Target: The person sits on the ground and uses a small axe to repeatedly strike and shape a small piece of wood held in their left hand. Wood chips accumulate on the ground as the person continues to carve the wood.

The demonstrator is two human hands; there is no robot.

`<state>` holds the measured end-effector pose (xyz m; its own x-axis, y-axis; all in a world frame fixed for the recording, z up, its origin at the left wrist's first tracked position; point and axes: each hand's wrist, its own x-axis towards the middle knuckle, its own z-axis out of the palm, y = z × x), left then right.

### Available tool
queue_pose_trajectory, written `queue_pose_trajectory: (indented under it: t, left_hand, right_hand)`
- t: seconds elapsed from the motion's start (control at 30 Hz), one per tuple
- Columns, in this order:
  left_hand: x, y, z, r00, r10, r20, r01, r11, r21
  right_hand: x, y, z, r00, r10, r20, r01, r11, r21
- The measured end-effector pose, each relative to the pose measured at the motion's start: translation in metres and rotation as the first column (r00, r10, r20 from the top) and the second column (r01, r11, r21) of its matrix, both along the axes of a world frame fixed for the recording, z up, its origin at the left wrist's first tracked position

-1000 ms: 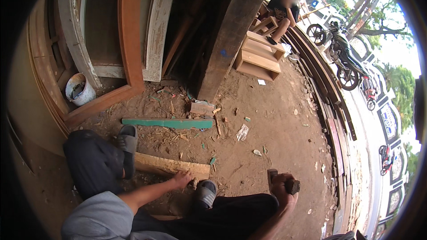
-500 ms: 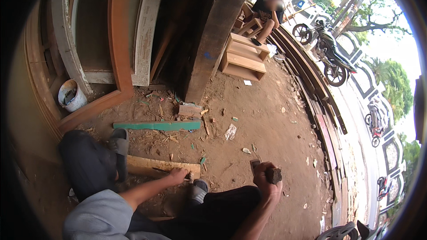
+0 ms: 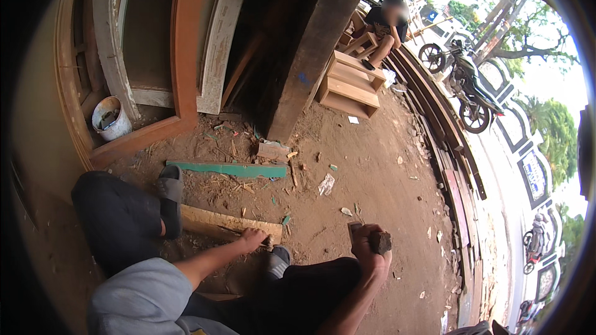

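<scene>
My left hand is closed low over the near end of a pale wooden plank lying on the dirt. A thin dark tool sticks out leftward from that fist along the plank; its kind is unclear. In my right hand, held up above my knee, is a tool with a thick, rough wooden handle whose end points up at me. A flat metal piece of it shows beyond my fingers, the rest being hidden. My sandalled feet are beside the plank.
A green-painted board lies beyond the plank among wood chips. Door frames and a white bucket stand at left, near a thick post. A person sits by wooden shelving. Stacked beams border the road with motorcycles.
The view has shifted slightly, so the background sits a little to the right. Both hands keep their grips, the left on the plank and the right raised, with hardly any movement.
</scene>
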<state>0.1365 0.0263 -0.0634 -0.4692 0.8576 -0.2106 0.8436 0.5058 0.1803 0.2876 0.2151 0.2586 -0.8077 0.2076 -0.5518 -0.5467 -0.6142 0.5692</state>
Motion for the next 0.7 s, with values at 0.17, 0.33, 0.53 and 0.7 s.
queue_pose_trajectory:
  t: [0.17,0.33,0.53,0.7]
  left_hand:
    - [-0.004,-0.001,-0.011,1.0,-0.025,0.019,0.025,0.999,-0.021]
    - [-0.009,0.008,0.002,0.997,0.018,0.068,-0.016,0.999,-0.032]
    - [-0.041,0.031,0.028,0.834,0.196,0.516,-0.432,0.814,0.389]
    - [-0.072,0.06,0.068,0.64,0.172,0.748,-0.621,0.69,0.373]
  right_hand:
    - [0.005,0.01,-0.012,0.999,-0.042,-0.008,0.043,0.996,0.083]
    - [0.013,0.012,-0.001,0.997,0.03,-0.065,-0.033,0.999,-0.034]
    - [0.018,0.0,0.005,0.986,-0.08,-0.144,0.05,0.978,-0.202]
    - [0.046,0.012,0.005,0.961,-0.244,-0.134,0.212,0.954,-0.211]
